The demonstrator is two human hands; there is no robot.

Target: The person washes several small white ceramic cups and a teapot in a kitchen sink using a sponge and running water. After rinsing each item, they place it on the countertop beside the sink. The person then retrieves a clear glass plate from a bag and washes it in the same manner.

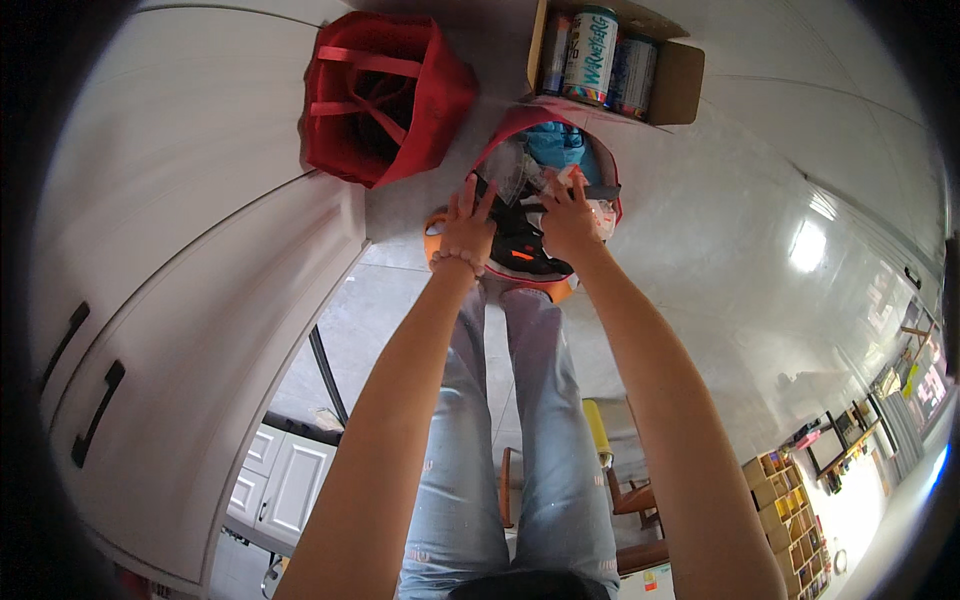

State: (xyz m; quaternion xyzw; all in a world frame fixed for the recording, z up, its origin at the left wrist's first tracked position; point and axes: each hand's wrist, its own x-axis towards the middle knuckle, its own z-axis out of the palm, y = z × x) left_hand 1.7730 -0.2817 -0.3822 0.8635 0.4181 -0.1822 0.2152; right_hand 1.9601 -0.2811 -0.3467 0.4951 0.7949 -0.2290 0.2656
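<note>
Between my feet stands a round red-rimmed container (618, 169), seen from above and full of mixed things. My left hand (466, 225) lies over its left rim, fingers spread, with a beaded bracelet on the wrist. My right hand (570, 219) reaches over its right part, fingers apart, beside an orange-and-white packet (573, 174). Dark fabric (517, 238) with an orange patch lies between the hands. Farther back in the container are clear plastic wrap (504, 166) and a blue bundle (556, 144). What lies under my palms is hidden.
A red tote bag (442, 97) stands behind on the left, beside white cabinet fronts (180, 285) with black handles. An open cardboard box (679, 86) holds several printed cans (591, 56). My orange shoes (433, 234) flank the container. Wooden chair parts (634, 499) are behind my legs.
</note>
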